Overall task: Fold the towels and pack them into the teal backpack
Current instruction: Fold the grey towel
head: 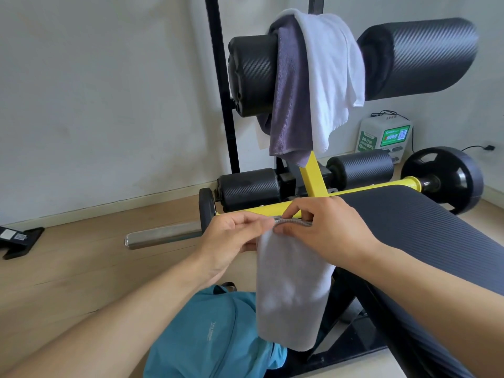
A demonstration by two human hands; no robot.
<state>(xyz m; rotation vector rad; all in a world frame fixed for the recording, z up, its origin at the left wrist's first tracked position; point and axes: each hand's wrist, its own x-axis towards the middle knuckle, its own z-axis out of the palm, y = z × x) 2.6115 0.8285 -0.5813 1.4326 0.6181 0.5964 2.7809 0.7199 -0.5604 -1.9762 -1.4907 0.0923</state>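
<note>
A pale wall meets a wooden floor [68, 268] where a yellow-framed exercise bench [409, 227] stands. In front of it a light grey towel [291, 290] hangs doubled lengthwise, its top edge pinched between both hands. The left hand [234, 241] closes thumb and fingers on the towel's left corner, forearm rising from the lower left. The right hand [327, 227] grips the same edge just beside it, knuckles up, wrist bent inward. Below the towel, the teal backpack [212, 334] lies on the floor. Further off, a purple-grey towel [289, 99] and a white towel [330, 77] drape over the bench's upper roller pad [420, 58].
</note>
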